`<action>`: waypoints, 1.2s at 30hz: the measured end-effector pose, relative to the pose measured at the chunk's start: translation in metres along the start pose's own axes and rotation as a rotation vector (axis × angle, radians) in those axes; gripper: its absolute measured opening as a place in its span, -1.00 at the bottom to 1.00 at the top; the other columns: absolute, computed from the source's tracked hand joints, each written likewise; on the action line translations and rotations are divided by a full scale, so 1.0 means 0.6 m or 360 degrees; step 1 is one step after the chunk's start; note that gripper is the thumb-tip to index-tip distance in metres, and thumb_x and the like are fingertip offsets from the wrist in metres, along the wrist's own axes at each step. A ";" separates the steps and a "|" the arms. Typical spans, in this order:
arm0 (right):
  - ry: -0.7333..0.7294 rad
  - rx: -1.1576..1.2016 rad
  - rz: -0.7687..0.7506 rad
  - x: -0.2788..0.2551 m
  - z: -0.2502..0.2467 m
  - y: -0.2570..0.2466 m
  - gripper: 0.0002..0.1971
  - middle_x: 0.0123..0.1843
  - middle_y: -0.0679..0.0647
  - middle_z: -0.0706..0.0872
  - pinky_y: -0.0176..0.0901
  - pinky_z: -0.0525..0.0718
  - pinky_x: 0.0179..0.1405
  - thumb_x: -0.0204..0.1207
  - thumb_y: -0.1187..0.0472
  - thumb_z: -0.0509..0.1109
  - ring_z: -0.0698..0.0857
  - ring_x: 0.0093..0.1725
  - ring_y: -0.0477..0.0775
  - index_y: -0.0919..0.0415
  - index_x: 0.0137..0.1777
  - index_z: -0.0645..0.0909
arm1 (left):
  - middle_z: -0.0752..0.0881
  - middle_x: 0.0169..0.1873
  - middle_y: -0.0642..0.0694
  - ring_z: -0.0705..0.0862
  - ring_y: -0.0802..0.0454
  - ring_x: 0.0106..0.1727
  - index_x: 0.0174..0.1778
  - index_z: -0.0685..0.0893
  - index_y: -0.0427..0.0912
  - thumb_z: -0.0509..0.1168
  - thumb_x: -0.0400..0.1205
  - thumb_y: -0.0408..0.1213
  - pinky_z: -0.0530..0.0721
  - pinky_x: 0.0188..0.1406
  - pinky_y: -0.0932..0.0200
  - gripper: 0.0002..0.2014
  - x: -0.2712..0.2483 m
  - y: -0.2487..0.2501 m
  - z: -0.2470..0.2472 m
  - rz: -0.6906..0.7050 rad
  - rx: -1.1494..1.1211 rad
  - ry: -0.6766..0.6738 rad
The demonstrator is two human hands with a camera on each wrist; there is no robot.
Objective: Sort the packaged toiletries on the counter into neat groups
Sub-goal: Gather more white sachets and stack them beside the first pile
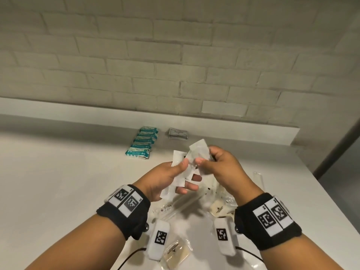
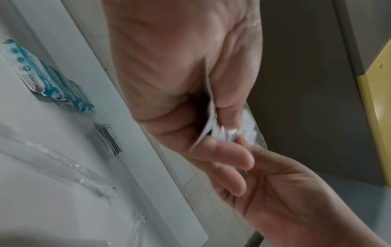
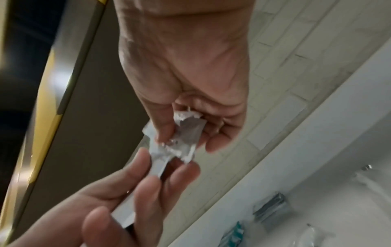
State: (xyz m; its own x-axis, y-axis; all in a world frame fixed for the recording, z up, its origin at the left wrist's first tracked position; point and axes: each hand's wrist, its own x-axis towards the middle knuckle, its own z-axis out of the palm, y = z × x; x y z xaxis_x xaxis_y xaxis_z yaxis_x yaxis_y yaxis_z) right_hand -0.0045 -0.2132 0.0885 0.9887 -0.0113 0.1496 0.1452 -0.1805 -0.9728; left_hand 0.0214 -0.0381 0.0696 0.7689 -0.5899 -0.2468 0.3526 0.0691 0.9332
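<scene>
Above the counter, both hands hold thin white sachets. My left hand grips a fanned bunch of them between thumb and fingers. My right hand pinches the top sachet, which sticks up crumpled. The left wrist view shows the sachet edges clamped under my left thumb. In the right wrist view the crinkled sachet sits between my right thumb and fingers, with the left hand's fingers just below it. A row of teal packets and a grey packet stack lie at the back.
Beige soap bars in clear wrap and long clear-wrapped items lie loose on the white counter under and around my wrists. A white brick wall and a raised ledge close the back. The counter's edge runs down the right.
</scene>
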 end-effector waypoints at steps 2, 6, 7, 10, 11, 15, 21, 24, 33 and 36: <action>0.0134 -0.0094 -0.0268 0.002 -0.009 -0.003 -0.77 -0.12 0.25 0.61 -0.40 0.64 -0.18 0.42 0.57 0.45 0.64 -0.22 -0.16 0.22 -0.14 0.76 | 0.81 -0.05 -0.25 0.82 -0.04 -0.22 0.27 0.65 -0.21 0.07 0.72 0.06 0.68 -0.45 0.32 -0.54 0.003 0.004 -0.005 -0.0041 -0.0097 0.0078; -0.0082 -0.0557 -0.0373 -0.005 -0.029 0.004 -0.70 -0.18 0.08 0.58 -0.37 0.68 -0.13 0.36 0.60 0.48 0.67 -0.21 -0.21 0.22 -0.06 0.83 | 0.79 -0.10 -0.22 0.79 0.06 -0.27 0.14 0.71 -0.21 0.34 0.63 -0.40 0.68 -0.44 0.33 -0.82 0.012 0.010 -0.021 0.0147 -0.0232 0.0375; -0.0098 -0.0578 -0.0260 -0.006 -0.032 0.006 -0.72 -0.18 0.07 0.62 -0.33 0.70 -0.12 0.41 0.55 0.47 0.69 -0.22 -0.18 0.19 -0.04 0.81 | 0.80 -0.13 -0.19 0.79 0.07 -0.30 0.14 0.70 -0.20 0.35 0.61 -0.47 0.68 -0.45 0.32 -0.79 0.014 0.011 -0.024 0.0209 -0.0196 0.0454; 0.0029 -0.0348 0.0033 -0.006 -0.038 -0.001 -0.88 -0.18 0.01 0.72 -0.22 0.71 -0.18 0.60 0.32 0.36 0.74 -0.21 -0.05 0.09 -0.07 0.67 | 0.80 -0.18 -0.16 0.79 0.11 -0.36 0.11 0.63 -0.16 0.36 0.58 -0.53 0.69 -0.45 0.30 -0.74 0.021 0.012 -0.027 0.0352 -0.0072 0.0611; 0.0036 -0.0273 0.0096 -0.006 -0.038 -0.004 -0.90 -0.19 -0.01 0.72 -0.26 0.69 -0.20 0.64 0.28 0.32 0.75 -0.20 -0.05 0.09 -0.06 0.63 | 0.79 -0.21 -0.14 0.79 0.11 -0.38 0.09 0.62 -0.14 0.37 0.57 -0.54 0.70 -0.45 0.29 -0.74 0.022 0.011 -0.025 0.0381 -0.0040 0.0630; -0.0197 -0.0472 0.0165 0.000 -0.013 -0.009 -0.89 -0.10 0.00 0.77 -0.10 0.66 -0.10 0.66 0.21 0.29 0.72 -0.14 -0.02 0.09 0.12 0.61 | 0.78 -0.28 -0.11 0.78 0.04 -0.33 0.06 0.60 -0.14 0.40 0.55 -0.53 0.67 -0.42 0.25 -0.74 0.025 0.002 -0.012 0.0404 0.0026 0.0518; -0.0014 -0.0593 0.0302 0.007 0.019 0.008 -0.55 0.17 0.02 0.70 -0.33 0.55 -0.35 0.56 0.25 0.42 0.71 -0.02 -0.02 -0.01 0.40 0.42 | 0.81 -0.15 -0.17 0.78 -0.10 -0.12 0.20 0.58 -0.25 0.18 0.68 -0.49 0.74 -0.27 0.15 -0.79 0.021 0.001 -0.012 0.0257 -0.0140 0.0287; 0.0156 -0.0309 0.0288 0.009 0.010 0.005 -0.84 -0.04 0.07 0.76 -0.23 0.66 -0.29 0.57 0.30 0.40 0.72 -0.15 0.02 0.10 0.10 0.59 | 0.76 0.08 -0.36 0.78 -0.19 -0.02 0.35 0.53 -0.33 0.03 0.72 -0.46 0.78 -0.21 0.10 -0.68 0.011 0.004 -0.023 0.0131 -0.0326 0.0107; -0.0213 0.0073 0.0171 0.020 -0.002 -0.020 -0.85 -0.28 0.09 0.71 -0.38 0.55 -0.44 0.55 0.49 0.36 0.66 -0.43 -0.14 0.28 0.02 0.64 | 0.77 -0.11 -0.21 0.75 0.00 -0.23 0.14 0.66 -0.20 0.07 0.69 0.07 0.57 -0.50 0.30 -0.56 0.008 0.000 -0.007 0.0020 0.0086 -0.0099; -0.0235 0.0068 0.0124 0.023 -0.023 -0.015 -0.79 -0.20 0.08 0.74 -0.25 0.64 -0.21 0.54 0.51 0.34 0.69 -0.23 -0.03 0.20 -0.04 0.66 | 0.74 -0.27 -0.14 0.64 0.09 -0.38 0.17 0.67 -0.23 0.13 0.75 -0.10 0.44 -0.57 0.32 -0.67 0.015 0.001 -0.013 0.0075 -0.0077 0.0086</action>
State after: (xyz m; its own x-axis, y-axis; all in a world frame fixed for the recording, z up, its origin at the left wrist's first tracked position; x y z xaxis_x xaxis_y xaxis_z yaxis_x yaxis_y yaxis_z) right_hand 0.0071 -0.2254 0.1019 0.9914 0.1216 0.0489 0.0662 -0.1428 -0.9875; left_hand 0.0324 -0.0372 0.0657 0.8126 -0.5406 -0.2177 0.3396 0.1356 0.9307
